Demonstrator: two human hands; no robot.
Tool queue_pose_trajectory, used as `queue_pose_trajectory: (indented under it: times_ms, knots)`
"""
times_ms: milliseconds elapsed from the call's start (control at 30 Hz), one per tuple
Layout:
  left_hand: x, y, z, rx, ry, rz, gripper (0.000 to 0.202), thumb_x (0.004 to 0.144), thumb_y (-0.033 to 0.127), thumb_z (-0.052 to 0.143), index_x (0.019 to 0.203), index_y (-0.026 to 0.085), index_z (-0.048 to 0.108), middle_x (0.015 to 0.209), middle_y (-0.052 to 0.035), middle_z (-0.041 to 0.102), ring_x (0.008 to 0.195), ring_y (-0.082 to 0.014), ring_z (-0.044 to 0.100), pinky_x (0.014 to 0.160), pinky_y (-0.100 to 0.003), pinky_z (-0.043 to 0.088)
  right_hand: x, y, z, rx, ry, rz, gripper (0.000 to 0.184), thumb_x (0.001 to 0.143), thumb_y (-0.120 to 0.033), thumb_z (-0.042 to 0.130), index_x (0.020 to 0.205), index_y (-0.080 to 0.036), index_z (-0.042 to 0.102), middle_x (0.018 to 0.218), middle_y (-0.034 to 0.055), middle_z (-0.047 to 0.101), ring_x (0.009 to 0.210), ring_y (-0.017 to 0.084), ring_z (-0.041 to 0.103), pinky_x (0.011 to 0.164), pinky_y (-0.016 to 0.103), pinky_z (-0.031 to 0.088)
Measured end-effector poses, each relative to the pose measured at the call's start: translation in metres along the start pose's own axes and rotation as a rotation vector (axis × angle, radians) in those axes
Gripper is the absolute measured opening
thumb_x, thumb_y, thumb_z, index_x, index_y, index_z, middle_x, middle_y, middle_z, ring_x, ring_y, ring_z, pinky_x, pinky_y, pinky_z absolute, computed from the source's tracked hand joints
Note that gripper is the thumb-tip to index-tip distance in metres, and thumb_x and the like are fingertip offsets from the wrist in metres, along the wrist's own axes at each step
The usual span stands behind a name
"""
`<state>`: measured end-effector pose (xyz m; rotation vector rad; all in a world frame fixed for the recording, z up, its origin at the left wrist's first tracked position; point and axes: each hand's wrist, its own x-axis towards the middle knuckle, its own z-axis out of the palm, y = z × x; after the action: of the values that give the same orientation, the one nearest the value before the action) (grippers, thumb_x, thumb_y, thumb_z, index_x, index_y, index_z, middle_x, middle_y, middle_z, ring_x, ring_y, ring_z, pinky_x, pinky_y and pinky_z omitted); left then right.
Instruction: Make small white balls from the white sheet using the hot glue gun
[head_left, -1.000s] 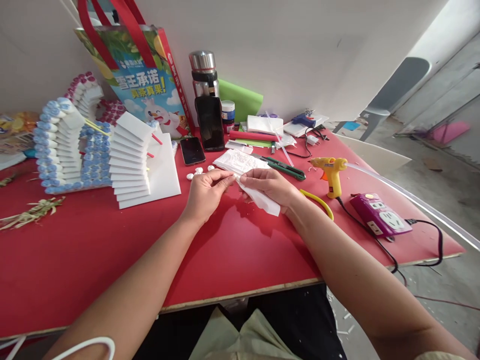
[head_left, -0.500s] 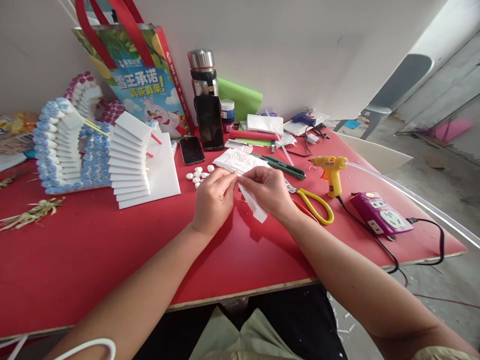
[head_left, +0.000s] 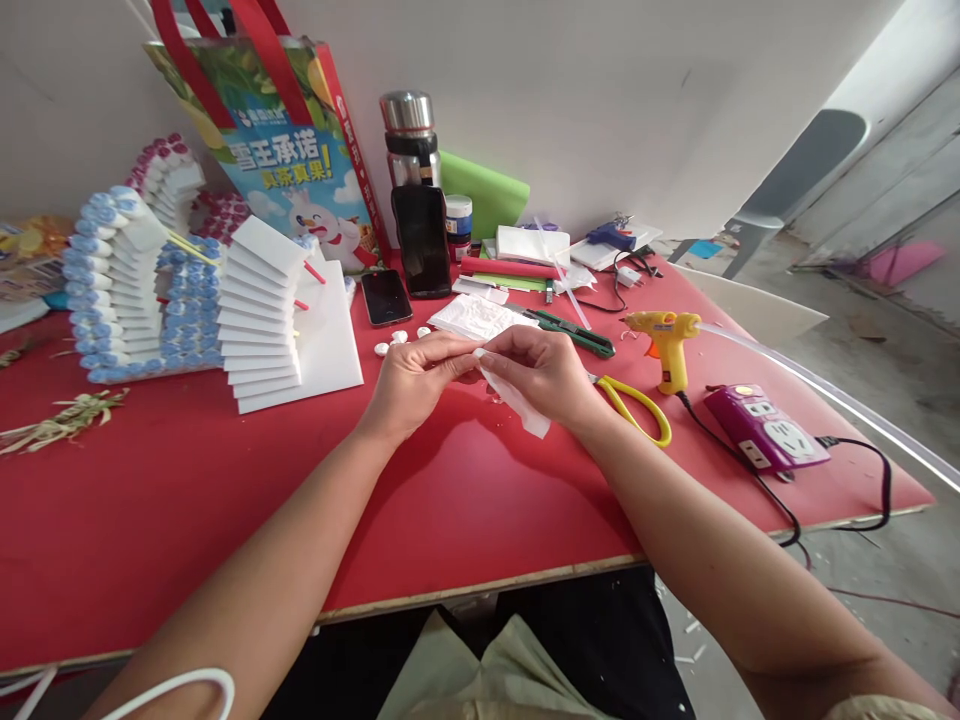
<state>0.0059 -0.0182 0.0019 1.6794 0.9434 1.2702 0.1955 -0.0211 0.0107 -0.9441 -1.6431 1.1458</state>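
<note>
Both my hands meet over the middle of the red table (head_left: 187,480), pinching a small white foam sheet (head_left: 521,405). My left hand (head_left: 412,380) grips its upper edge with closed fingertips. My right hand (head_left: 544,375) is closed around the sheet, whose lower end sticks out below the palm. Just behind them lie a stack of white embossed foam pieces (head_left: 480,317) and a few small white round bits (head_left: 399,338).
Yellow scissors (head_left: 637,405), a green utility knife (head_left: 574,333), a yellow glue gun (head_left: 664,340) and a purple power strip (head_left: 765,430) lie to the right. A stepped white foam model (head_left: 262,310), two phones (head_left: 420,240), a steel flask (head_left: 409,140) and a printed bag (head_left: 292,150) stand behind.
The hands stayed together on the white sheet, shifting slightly; the sheet's free end has turned and shows less than a second ago. The scissors came into view as the right arm moved.
</note>
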Motion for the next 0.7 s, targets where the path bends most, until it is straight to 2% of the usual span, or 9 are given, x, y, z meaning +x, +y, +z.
queue_pose_trajectory:
  times_ms: [133, 267, 333, 400, 467, 567, 633, 700]
  knots:
    - [-0.002, 0.000, 0.004, 0.097, 0.016, 0.063, 0.023, 0.086, 0.042, 0.075, 0.093, 0.021, 0.083, 0.086, -0.0059, 0.074, 0.077, -0.0184, 0.067, 0.072, -0.031, 0.059, 0.000, 0.004, 0.002, -0.074, 0.039, 0.019, 0.022, 0.089, -0.039, 0.069, 0.081, -0.018, 0.067, 0.077, 0.0042, 0.074, 0.068, 0.019, 0.068, 0.063, 0.030, 0.052]
    - [-0.005, 0.002, 0.012, 0.158, 0.106, 0.090, 0.025, 0.088, 0.044, 0.073, 0.087, 0.021, 0.082, 0.082, -0.0055, 0.074, 0.074, -0.0181, 0.067, 0.071, -0.031, 0.058, -0.002, 0.005, 0.005, -0.214, 0.094, 0.029, 0.022, 0.089, -0.039, 0.067, 0.078, -0.020, 0.065, 0.068, 0.0029, 0.070, 0.062, 0.019, 0.066, 0.057, 0.029, 0.049]
    - [-0.005, 0.003, 0.014, 0.166, 0.135, 0.105, 0.024, 0.089, 0.043, 0.072, 0.088, 0.021, 0.082, 0.083, -0.0051, 0.073, 0.073, -0.0176, 0.067, 0.071, -0.031, 0.057, -0.002, 0.002, 0.004, -0.195, 0.106, 0.041, 0.022, 0.088, -0.039, 0.069, 0.077, -0.020, 0.065, 0.069, 0.0036, 0.071, 0.062, 0.020, 0.068, 0.056, 0.030, 0.050]
    - [-0.004, 0.004, 0.013, 0.153, 0.116, 0.111, 0.024, 0.090, 0.041, 0.071, 0.091, 0.020, 0.081, 0.085, -0.0051, 0.073, 0.075, -0.0177, 0.067, 0.073, -0.030, 0.057, 0.000, -0.003, -0.001, -0.052, 0.061, 0.113, 0.024, 0.086, -0.042, 0.073, 0.078, -0.020, 0.065, 0.073, 0.0055, 0.073, 0.064, 0.022, 0.070, 0.057, 0.031, 0.053]
    - [-0.002, 0.005, 0.009, 0.120, 0.073, 0.090, 0.024, 0.091, 0.041, 0.069, 0.094, 0.020, 0.081, 0.088, -0.0056, 0.072, 0.077, -0.0179, 0.067, 0.074, -0.031, 0.057, 0.004, -0.007, -0.009, 0.190, -0.056, 0.254, 0.032, 0.087, -0.051, 0.071, 0.084, -0.020, 0.066, 0.081, 0.0088, 0.076, 0.069, 0.025, 0.073, 0.058, 0.033, 0.057]
    - [0.000, 0.006, 0.004, 0.113, 0.036, 0.066, 0.024, 0.091, 0.041, 0.069, 0.097, 0.020, 0.080, 0.089, -0.0058, 0.072, 0.078, -0.0183, 0.067, 0.076, -0.031, 0.056, 0.009, -0.008, -0.019, 0.541, -0.248, 0.489, 0.046, 0.093, -0.063, 0.057, 0.094, -0.018, 0.065, 0.093, 0.0144, 0.077, 0.079, 0.029, 0.076, 0.067, 0.041, 0.062]
    - [0.000, 0.007, 0.002, 0.138, 0.013, 0.087, 0.022, 0.091, 0.039, 0.070, 0.096, 0.021, 0.080, 0.091, -0.0063, 0.074, 0.085, -0.0197, 0.067, 0.082, -0.032, 0.055, 0.011, -0.006, -0.020, 0.676, -0.354, 0.601, 0.047, 0.097, -0.060, 0.050, 0.095, -0.016, 0.064, 0.095, 0.0161, 0.077, 0.082, 0.029, 0.076, 0.076, 0.046, 0.063]
    - [0.000, 0.006, 0.002, 0.143, -0.003, 0.110, 0.020, 0.091, 0.039, 0.070, 0.096, 0.022, 0.081, 0.096, -0.0068, 0.075, 0.091, -0.0207, 0.068, 0.086, -0.032, 0.054, 0.010, -0.004, -0.019, 0.726, -0.418, 0.628, 0.042, 0.100, -0.052, 0.048, 0.096, -0.014, 0.065, 0.093, 0.0157, 0.077, 0.081, 0.028, 0.076, 0.082, 0.048, 0.062]
